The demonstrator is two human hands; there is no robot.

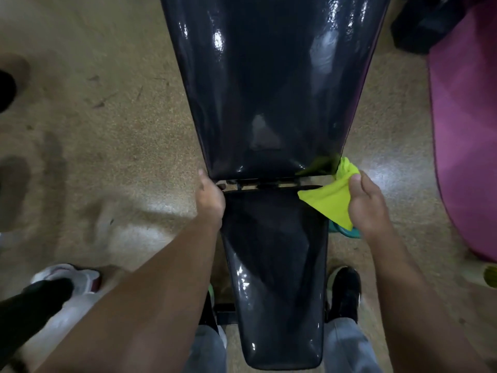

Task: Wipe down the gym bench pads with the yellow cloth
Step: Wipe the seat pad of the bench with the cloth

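A glossy black gym bench runs up the middle of the view: a wide back pad [269,90] beyond a narrower seat pad [274,265], with a gap between them. My right hand [368,205] holds the bunched yellow cloth [333,195] at the right edge of that gap, touching the back pad's lower right corner. My left hand [209,200] grips the left edge of the bench at the gap, fingers curled under and out of sight.
My legs straddle the seat, with a black shoe [345,292] to its right. Someone else's white shoe [70,277] stands on the speckled floor at lower left. A purple mat [468,130] lies at the right. A teal object [347,231] peeks from under the cloth.
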